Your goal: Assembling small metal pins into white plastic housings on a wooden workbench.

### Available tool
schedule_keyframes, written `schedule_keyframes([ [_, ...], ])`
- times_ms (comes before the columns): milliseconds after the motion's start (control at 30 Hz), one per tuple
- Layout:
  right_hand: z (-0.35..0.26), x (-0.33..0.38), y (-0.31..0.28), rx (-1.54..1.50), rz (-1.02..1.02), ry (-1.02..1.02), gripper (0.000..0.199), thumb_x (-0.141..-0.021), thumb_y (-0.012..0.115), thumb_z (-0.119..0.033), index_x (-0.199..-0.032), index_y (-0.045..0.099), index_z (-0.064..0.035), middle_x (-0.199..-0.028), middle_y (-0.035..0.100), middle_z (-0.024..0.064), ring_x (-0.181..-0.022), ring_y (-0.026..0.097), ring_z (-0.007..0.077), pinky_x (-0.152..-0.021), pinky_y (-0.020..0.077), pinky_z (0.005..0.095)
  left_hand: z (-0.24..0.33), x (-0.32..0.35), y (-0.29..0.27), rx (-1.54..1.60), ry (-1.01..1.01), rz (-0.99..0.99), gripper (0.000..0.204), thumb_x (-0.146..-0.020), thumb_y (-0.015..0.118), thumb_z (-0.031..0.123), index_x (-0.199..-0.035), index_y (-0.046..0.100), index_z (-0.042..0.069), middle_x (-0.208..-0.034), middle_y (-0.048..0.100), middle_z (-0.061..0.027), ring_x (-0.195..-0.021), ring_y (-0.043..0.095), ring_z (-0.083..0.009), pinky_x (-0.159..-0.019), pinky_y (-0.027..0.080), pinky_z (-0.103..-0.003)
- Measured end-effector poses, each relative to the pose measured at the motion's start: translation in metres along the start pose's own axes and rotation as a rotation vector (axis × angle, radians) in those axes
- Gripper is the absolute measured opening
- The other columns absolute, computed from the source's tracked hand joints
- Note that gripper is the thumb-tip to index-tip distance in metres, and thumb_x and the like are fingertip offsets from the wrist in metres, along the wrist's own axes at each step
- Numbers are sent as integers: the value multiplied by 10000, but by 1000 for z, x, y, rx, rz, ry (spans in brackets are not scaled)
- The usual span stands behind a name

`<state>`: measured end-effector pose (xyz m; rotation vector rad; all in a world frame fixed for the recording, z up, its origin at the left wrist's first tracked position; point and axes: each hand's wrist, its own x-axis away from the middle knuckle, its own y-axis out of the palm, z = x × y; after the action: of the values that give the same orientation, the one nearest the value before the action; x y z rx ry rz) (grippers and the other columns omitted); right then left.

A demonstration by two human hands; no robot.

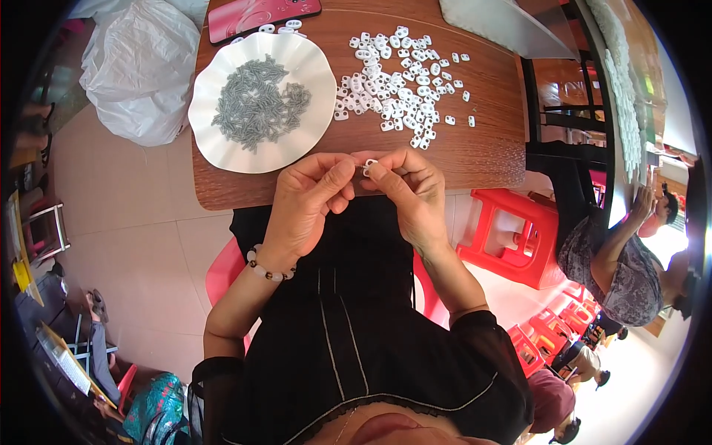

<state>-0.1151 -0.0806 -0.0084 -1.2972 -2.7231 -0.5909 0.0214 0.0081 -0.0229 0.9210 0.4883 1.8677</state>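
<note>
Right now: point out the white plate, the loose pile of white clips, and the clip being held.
white plate point(222, 144), head view, bare lower-left rim.
pile of white clips point(397, 78), head view, middle of pile.
held clip point(370, 164), head view, white end showing between fingers.

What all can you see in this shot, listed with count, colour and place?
Plate: one, white, wavy rim, left part of the table.
Screws: many, grey, heaped on the plate.
Plastic pieces: many, white, loose on the table right of the plate.
Table: one, brown wood, top centre.
Phone: one, red case, at the table's far edge.
Plastic bag: one, white, on the floor at left.
Stools: several, red, at right.
Other people: seated at right.
Bead bracelet: one, on the left wrist.
Left hand: pinching a small screw.
Right hand: holding one white piece.
</note>
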Motion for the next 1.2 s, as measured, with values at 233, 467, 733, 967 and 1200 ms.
schedule_keyframes([
  [233,-1,-1,-4,31,-3,4,50,-924,583,-12,-905,599,32,-1053,662,138,-872,631,134,-808,554,301,-4,-4,2,-88,56,27,174,-901,671,145,-965,684,-16,-715,607,-17,-607,504,-40,-504,369,-173],
  [467,-2,1,-2,-48,12,1,60,-909,610,-36,-910,623,23,-1057,672,159,-840,636,117,-783,534,261,-7,-6,5,-99,67,28,160,-897,673,125,-957,686,-22,-734,618,-19,-611,504,-37,-489,359,-171],
  [733,-1,6,-1,-16,25,-37,72,-913,594,9,-938,628,67,-1033,674,152,-845,631,127,-772,543,269,-10,-1,7,-60,70,17,130,-911,640,101,-985,678,1,-761,611,11,-610,482,-32,-488,317,-158],
  [967,-1,7,3,4,51,-41,77,-909,606,5,-935,641,70,-1004,681,144,-833,634,128,-769,541,266,-7,1,9,-51,61,5,141,-914,638,113,-980,678,-6,-758,609,7,-603,463,-26,-486,305,-157],
  [1200,1,6,1,5,53,-46,87,-910,614,-9,-935,639,70,-996,682,143,-827,636,131,-768,540,266,-10,1,9,-49,39,42,168,-920,636,139,-987,675,-10,-738,593,7,-604,451,-23,-493,302,-155],
])
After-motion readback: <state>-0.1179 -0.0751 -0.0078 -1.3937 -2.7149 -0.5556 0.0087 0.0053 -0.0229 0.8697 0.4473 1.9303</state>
